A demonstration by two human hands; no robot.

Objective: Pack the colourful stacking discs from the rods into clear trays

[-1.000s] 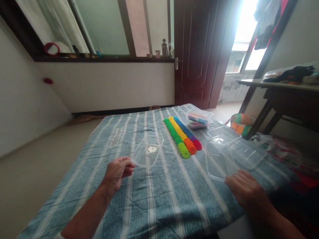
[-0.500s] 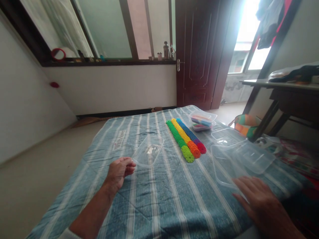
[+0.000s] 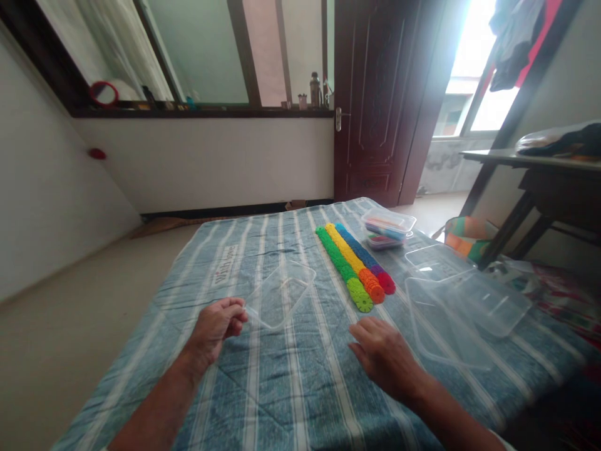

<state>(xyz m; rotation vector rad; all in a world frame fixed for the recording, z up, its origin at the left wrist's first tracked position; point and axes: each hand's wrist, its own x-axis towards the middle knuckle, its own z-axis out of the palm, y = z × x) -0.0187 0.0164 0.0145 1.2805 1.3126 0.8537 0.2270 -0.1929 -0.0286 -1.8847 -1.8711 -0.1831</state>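
Note:
My left hand (image 3: 216, 326) pinches the near corner of a clear plastic container (image 3: 280, 293) lying on the blue striped cloth (image 3: 300, 376). My right hand (image 3: 382, 357) hovers flat over the cloth with fingers stretched out, holding nothing, just in front of three rows of toothed plastic discs (image 3: 354, 266): a green row, a yellow row ending in orange, a blue row ending in red. The green disc at the near end is closest to my right fingertips.
Clear empty containers and lids (image 3: 462, 307) lie at the right. A lidded box of coloured pieces (image 3: 387, 227) stands behind the rows. A dark table (image 3: 539, 181) and a colourful basket (image 3: 462, 238) are at the right, a dark door (image 3: 375, 100) beyond.
My right hand has left the clear containers at the right and moved left to the middle of the cloth, near the disc rows. My left hand keeps its hold on the container.

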